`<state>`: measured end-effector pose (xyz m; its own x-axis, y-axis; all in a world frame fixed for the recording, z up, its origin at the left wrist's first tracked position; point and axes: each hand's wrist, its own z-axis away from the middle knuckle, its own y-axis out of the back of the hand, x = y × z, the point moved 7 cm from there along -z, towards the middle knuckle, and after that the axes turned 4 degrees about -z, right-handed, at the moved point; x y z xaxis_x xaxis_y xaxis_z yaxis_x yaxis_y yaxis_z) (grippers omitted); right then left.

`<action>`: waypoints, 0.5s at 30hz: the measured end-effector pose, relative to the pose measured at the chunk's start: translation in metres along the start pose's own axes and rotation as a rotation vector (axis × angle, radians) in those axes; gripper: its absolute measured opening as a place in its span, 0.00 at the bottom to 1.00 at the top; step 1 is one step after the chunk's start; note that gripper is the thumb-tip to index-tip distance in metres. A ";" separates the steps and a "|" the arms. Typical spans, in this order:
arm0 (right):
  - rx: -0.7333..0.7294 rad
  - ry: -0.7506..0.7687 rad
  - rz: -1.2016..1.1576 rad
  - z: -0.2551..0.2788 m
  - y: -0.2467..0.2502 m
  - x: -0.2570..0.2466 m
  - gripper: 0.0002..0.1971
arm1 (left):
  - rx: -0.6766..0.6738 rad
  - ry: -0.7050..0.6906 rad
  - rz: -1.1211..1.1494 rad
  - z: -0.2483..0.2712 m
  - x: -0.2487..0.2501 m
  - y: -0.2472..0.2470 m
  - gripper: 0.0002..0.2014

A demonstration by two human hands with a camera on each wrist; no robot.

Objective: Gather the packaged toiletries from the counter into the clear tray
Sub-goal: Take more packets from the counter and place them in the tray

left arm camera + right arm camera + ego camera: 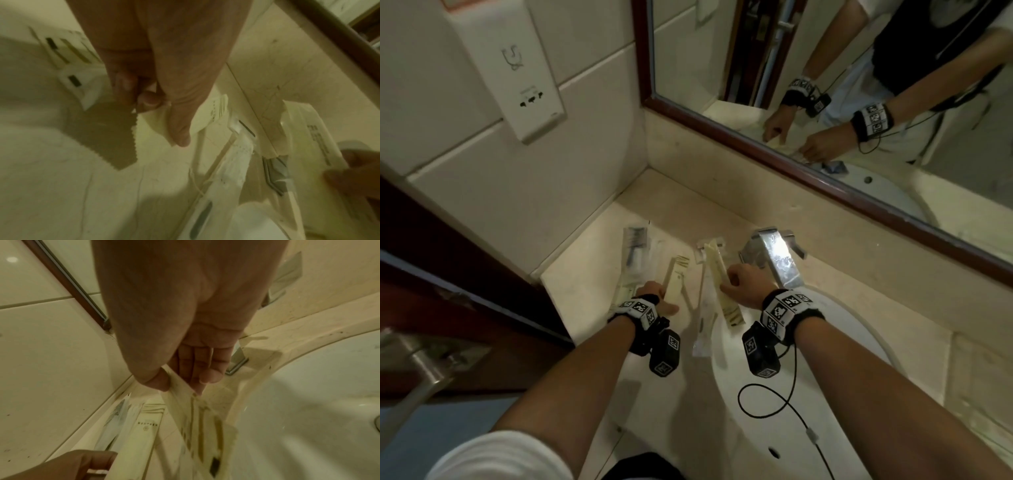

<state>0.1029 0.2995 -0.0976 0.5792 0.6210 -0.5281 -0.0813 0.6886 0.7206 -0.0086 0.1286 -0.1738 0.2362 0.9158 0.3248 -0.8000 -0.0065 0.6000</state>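
Several packaged toiletries lie on the beige counter (585, 274) left of the sink. My left hand (659, 296) pinches the near end of a flat cream packet (677, 279); the left wrist view shows the left hand (162, 113) with thumb on top and fingers curled under this cream packet (207, 116). My right hand (736, 282) pinches a long cream packet (722, 291) by its edge, lifted off the counter; the right hand (179, 382) grips this long packet (197, 426) between thumb and fingers. A clear packet (703, 329) lies between my hands. I cannot make out a clear tray.
A clear packet with a dark item (635, 253) lies at the back left by the wall. The chrome faucet (779, 260) stands just right of my right hand, with the white basin (774, 411) below. A mirror (825, 85) and a dark door (448, 257) bound the space.
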 end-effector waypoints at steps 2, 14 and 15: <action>0.022 0.002 0.003 0.004 0.003 -0.001 0.12 | -0.036 -0.044 0.007 0.005 -0.005 0.001 0.16; 0.158 0.005 -0.251 0.077 0.047 0.029 0.05 | 0.051 -0.228 0.048 0.064 0.030 0.018 0.18; 0.169 -0.002 -0.265 0.088 0.051 0.036 0.07 | 0.050 -0.261 0.047 0.072 0.039 0.015 0.13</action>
<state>0.1913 0.3239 -0.0399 0.5638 0.4272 -0.7069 0.2088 0.7543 0.6224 0.0283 0.1355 -0.0992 0.3393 0.7794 0.5267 -0.7864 -0.0722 0.6135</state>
